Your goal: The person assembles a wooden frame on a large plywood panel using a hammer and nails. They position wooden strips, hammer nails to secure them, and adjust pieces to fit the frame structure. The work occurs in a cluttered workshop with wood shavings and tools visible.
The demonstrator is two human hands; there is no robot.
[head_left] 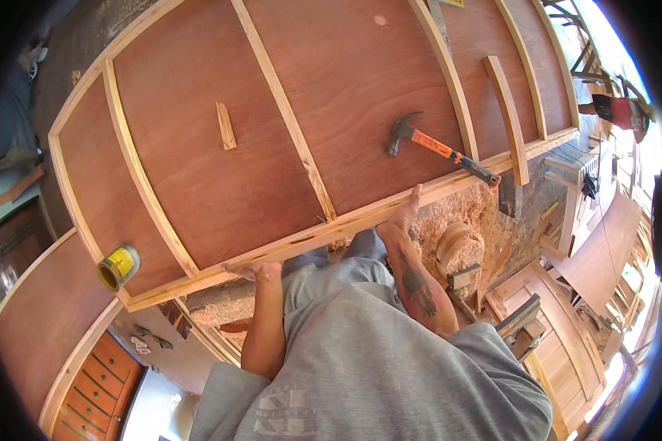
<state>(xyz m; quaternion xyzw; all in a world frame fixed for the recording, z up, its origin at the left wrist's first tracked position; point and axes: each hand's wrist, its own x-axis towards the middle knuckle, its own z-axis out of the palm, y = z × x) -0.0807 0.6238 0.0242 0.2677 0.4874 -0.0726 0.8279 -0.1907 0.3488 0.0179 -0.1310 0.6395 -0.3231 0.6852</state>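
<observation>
A large panel of reddish-brown plywood (pixel 198 191) lies before me, framed and crossed with pale wooden strips. My left hand (pixel 254 270) holds the near rail (pixel 301 239) left of my body, its thumb along the wood and the other fingers mostly hidden. Farther right, my right hand (pixel 399 220) grips the same rail, one digit over the top and the rest below the edge. Just beyond it a claw hammer (pixel 438 147) with an orange and black handle rests on the panel, its handle end over the rail. A loose wooden strip (pixel 506 117) lies across the rail at the right.
An opened yellow tin (pixel 119 266) stands at the panel's near left corner. A wood scrap (pixel 226 126) lies on the plywood. Wood shavings (pixel 449 213) cover the ground below, near a clamp (pixel 463 278). A panelled door (pixel 544 323) lies at the right; another person (pixel 621 112) is at the far right.
</observation>
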